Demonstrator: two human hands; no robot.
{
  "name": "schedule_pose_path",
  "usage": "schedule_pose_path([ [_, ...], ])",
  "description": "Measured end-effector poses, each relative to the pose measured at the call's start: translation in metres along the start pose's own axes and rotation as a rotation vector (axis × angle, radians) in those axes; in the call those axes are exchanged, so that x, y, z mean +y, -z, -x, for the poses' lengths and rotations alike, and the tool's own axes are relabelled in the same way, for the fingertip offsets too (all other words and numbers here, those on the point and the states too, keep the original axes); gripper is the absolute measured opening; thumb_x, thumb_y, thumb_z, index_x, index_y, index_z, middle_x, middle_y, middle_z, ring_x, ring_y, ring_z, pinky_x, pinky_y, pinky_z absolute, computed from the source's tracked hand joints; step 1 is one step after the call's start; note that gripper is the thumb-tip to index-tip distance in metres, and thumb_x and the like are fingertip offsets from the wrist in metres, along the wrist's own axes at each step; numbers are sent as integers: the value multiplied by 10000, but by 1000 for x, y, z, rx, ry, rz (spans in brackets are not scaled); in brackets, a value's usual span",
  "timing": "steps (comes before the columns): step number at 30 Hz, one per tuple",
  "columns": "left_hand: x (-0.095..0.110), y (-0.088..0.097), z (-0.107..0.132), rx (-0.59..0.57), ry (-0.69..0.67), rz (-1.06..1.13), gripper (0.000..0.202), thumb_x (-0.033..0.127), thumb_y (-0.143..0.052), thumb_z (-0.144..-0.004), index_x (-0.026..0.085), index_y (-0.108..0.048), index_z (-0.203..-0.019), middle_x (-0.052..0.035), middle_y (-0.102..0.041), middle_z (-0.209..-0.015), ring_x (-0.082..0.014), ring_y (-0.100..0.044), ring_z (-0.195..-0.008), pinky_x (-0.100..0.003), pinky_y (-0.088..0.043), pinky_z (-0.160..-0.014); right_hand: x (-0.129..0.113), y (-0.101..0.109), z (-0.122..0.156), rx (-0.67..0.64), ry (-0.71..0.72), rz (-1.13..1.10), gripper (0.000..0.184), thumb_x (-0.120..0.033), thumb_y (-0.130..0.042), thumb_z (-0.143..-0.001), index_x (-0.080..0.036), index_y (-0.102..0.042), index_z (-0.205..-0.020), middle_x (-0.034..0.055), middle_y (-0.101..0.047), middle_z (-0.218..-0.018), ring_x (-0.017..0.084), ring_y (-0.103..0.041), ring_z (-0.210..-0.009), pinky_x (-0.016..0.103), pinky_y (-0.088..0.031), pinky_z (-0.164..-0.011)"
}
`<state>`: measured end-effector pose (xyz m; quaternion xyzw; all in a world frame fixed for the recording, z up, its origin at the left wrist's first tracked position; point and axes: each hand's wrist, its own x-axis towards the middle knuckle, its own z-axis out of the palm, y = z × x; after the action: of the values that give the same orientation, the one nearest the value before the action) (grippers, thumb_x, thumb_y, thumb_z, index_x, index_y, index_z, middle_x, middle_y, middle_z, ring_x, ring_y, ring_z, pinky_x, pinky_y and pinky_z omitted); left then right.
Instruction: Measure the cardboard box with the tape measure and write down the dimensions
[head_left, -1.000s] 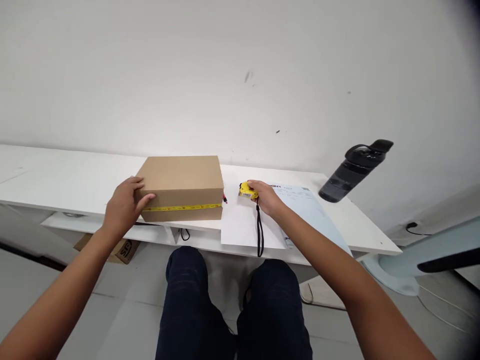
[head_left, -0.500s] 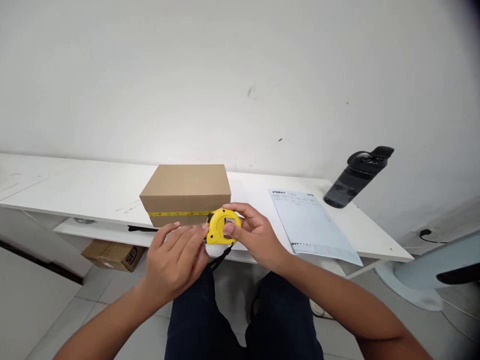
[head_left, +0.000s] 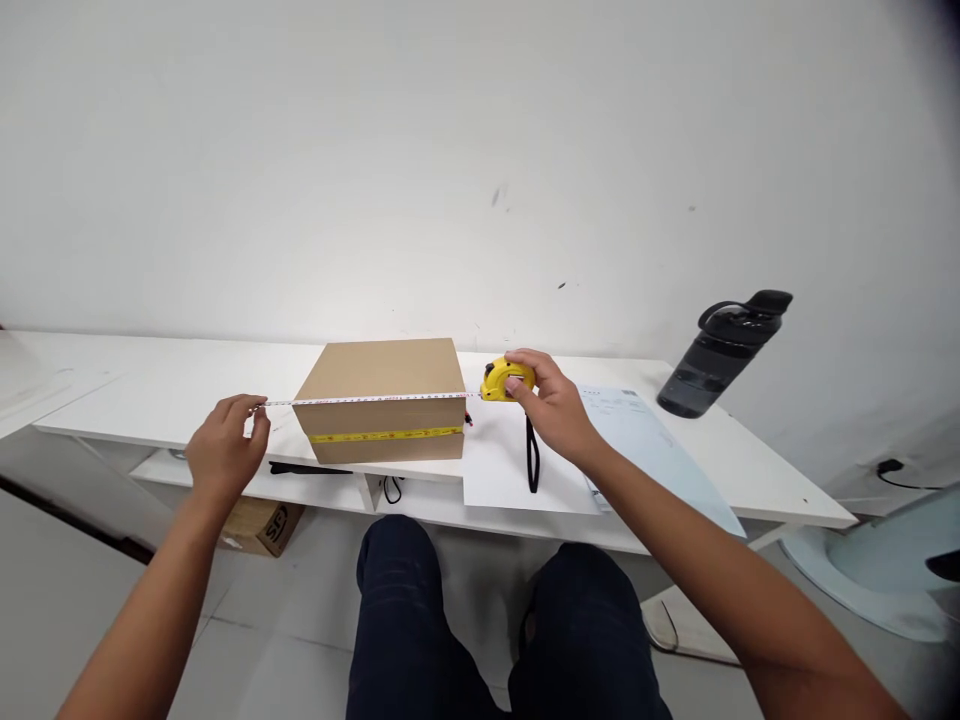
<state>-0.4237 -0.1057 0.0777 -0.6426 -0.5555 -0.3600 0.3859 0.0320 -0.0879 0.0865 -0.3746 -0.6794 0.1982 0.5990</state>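
My right hand [head_left: 551,405] is closed around a yellow tape measure [head_left: 506,380], with its black wrist strap [head_left: 532,460] dangling below. Out of the case runs the measuring blade [head_left: 375,399], stretched level across the upper front edge of a brown cardboard box [head_left: 390,368]. The blade's free end is pinched in my left hand [head_left: 229,445], a little left of the box. A strip of yellow tape [head_left: 386,436] crosses the box's front face. Whether the blade touches the box, I cannot tell.
The box stands on a white desk [head_left: 187,385] against the wall. To the right lie a white paper sheet [head_left: 525,490], a pale blue printed sheet [head_left: 652,440] and a dark water bottle [head_left: 720,355]. A second carton [head_left: 262,525] sits on the floor below.
My hands have moved apart, the left one leftward and the right one rightward and up. The blade has been pulled out between them along the box.
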Motion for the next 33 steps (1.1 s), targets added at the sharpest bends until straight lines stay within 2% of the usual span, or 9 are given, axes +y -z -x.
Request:
schedule_pose_path([
  [4, 3, -9, 0, -65, 10, -37, 257, 269, -482, -973, 187, -682, -1111, -69, -742, -1115, -235, -695, -937, -324, -457, -697, 11, -11, -13, -8, 67, 85, 273, -332, -567, -936, -278, -646, -1191, 91, -609, -1289, 242, -575, -1254, 482, -446, -1111],
  [7, 16, -10, -3, -121, 7, -17, 299, 270, -459, -970, 197, -675, -1164, -84, -724, -1182, -258, -689, -978, -359, -475, -743, 16, -20, -15, -17, 92, 103, 277, -347, -547, -943, -274, -637, -1195, 102, -610, -1282, 258, -572, -1255, 488, -454, -1099],
  [15, 54, -1, -6, -309, -58, 231, 526, 357, -443, -948, 128, -509, -1416, -169, -568, -1421, -330, -547, -1295, -469, -462, -1048, 18, -26, -15, -55, 107, 102, 288, -366, -515, -964, -276, -619, -1218, 116, -575, -1304, 268, -544, -1283, 489, -469, -1087],
  [21, 50, -2, -12, -277, -42, 204, 435, 431, -459, -986, 161, -637, -1277, -138, -671, -1313, -321, -615, -1202, -469, -485, -992, 19, -26, -17, -40, 123, 106, 304, -428, -517, -970, -268, -621, -1207, 123, -590, -1295, 272, -554, -1275, 505, -469, -1092],
  [25, 53, 16, -19, -154, -23, 253, 277, 391, -500, -994, 222, -703, -1077, -72, -759, -1103, -266, -685, -1052, -416, -511, -916, 6, -20, -14, 5, 155, 78, 301, -461, -535, -977, -283, -641, -1195, 113, -596, -1319, 273, -542, -1309, 514, -457, -1115],
  [27, 74, 36, -18, -52, -70, 287, 180, 327, -552, -978, 240, -689, -1058, -49, -768, -1038, -235, -701, -1006, -390, -518, -888, -6, -16, -6, 16, 157, 31, 283, -426, -539, -992, -308, -635, -1231, 97, -587, -1352, 257, -535, -1329, 500, -459, -1121],
  [29, 105, 59, -13, 46, -216, 311, 132, 241, -646, -924, 258, -667, -1053, -25, -772, -1007, -208, -712, -955, -389, -511, -898, -22, -13, 9, -19, 154, -47, 279, -380, -541, -1006, -338, -626, -1268, 78, -582, -1380, 240, -532, -1341, 479, -471, -1118],
  [31, 140, 79, 0, 150, -371, 374, 209, 181, -747, -840, 263, -649, -1005, 2, -767, -928, -176, -704, -838, -404, -503, -916, -38, -11, 28, -84, 152, -126, 293, -338, -534, -1018, -364, -622, -1296, 60, -593, -1394, 229, -531, -1352, 466, -477, -1121],
  [33, 170, 92, 17, 172, -494, 510, 267, 193, -811, -781, 281, -639, -965, 39, -734, -812, -139, -659, -706, -396, -514, -887, -52, -8, 50, -151, 140, -179, 315, -304, -518, -1028, -381, -623, -1315, 47, -612, -1395, 220, -526, -1365, 458, -468, -1138],
])
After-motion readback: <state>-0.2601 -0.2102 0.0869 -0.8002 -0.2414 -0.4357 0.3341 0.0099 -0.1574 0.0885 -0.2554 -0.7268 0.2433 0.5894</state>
